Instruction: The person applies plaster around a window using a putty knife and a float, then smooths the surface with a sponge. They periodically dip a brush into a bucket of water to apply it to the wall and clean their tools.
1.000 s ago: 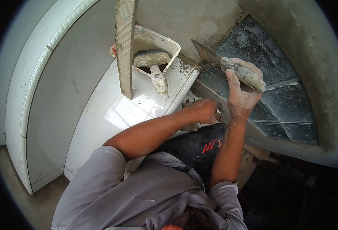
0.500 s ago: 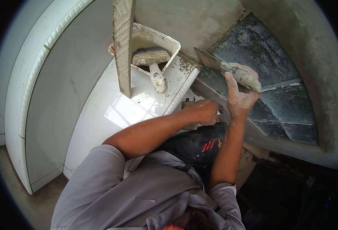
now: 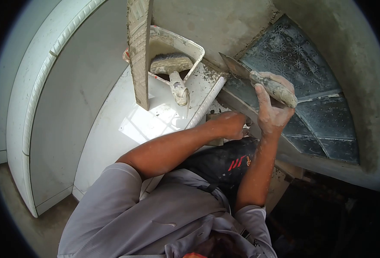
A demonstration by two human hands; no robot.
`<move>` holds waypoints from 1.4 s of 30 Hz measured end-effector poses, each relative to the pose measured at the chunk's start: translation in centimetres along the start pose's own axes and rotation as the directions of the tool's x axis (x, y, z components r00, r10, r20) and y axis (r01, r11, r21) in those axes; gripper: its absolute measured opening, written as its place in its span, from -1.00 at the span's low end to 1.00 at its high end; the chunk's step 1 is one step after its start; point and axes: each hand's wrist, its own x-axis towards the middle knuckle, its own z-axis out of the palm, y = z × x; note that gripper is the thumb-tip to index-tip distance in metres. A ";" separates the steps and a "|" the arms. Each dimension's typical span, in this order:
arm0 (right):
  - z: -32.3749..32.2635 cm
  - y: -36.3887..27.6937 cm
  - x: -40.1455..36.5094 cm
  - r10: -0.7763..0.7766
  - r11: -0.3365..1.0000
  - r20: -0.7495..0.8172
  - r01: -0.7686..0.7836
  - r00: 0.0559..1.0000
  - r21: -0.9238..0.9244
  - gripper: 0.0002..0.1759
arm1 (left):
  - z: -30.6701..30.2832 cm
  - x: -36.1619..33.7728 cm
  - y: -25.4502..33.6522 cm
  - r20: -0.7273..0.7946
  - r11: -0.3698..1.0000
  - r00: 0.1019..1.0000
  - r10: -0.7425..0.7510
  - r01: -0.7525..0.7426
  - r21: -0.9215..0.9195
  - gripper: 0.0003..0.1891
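Tub (image 3: 197,50): on the white table (image 3: 97,146). Right hand (image 3: 274,117): closed around the handle of the trowel (image 3: 274,88), right of the tub; blade tip directed toward the tub's side. Left hand (image 3: 228,125): fingers curled, on the tub's near right, by a partly hidden grey piece (image 3: 216,142); whether it grips anything cannot be determined. Brush (image 3: 171,65): head within the tub's opening, handle over its near rim. Patterned panels (image 3: 315,69): right of the tub, beyond the trowel.

"What's the trowel (image 3: 261,81) like?"
"Dull, tapering blade; thick handle smeared pale grey."
"And how does it sit?"
"In the right hand (image 3: 271,112), tilted, blade toward the upper left, before patterned panels (image 3: 295,56)."
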 end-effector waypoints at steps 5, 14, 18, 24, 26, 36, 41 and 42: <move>0.4 1.7 -0.2 -0.005 0.997 0.070 0.010 0.998 -0.074 -0.66 | 0.8 0.3 -0.1 0.014 0.999 0.999 0.039 -0.040 0.028 -0.55; 1.2 0.4 -1.0 0.010 0.997 0.052 -0.006 0.999 -0.081 -0.63 | 1.7 0.8 -1.2 -0.033 0.994 0.993 0.113 -0.114 0.001 -0.60; -1.5 -3.2 -3.0 -0.046 0.995 -0.019 0.047 0.999 0.087 -0.52 | 2.6 2.1 -3.0 -0.064 0.993 0.991 0.115 -0.117 -0.020 -0.70; -16.1 -7.4 -11.1 0.159 0.987 -0.297 -0.155 0.941 0.036 -0.53 | 0.1 0.1 -0.1 0.085 0.999 0.996 0.030 -0.026 -0.047 -0.74; -21.3 -7.2 -14.8 0.280 0.929 -0.472 -0.360 0.836 -0.087 -0.62 | -0.2 0.1 0.5 0.201 0.996 0.977 -0.077 0.067 0.054 -0.81; -37.9 4.8 -37.5 0.549 0.542 -0.822 -0.814 0.152 0.212 -0.74 | 9.2 -0.2 2.9 0.257 0.919 0.963 0.077 -0.168 0.358 -0.38; -41.4 16.6 -44.3 0.612 0.459 -0.770 -0.710 -0.183 0.534 -0.72 | 19.6 3.3 3.1 0.076 0.911 0.985 0.153 -0.170 0.377 -0.15; -41.9 18.9 -45.1 0.608 0.454 -0.745 -0.650 -0.273 0.609 -0.71 | 20.6 3.9 3.7 0.044 0.893 0.991 0.130 -0.136 0.429 -0.16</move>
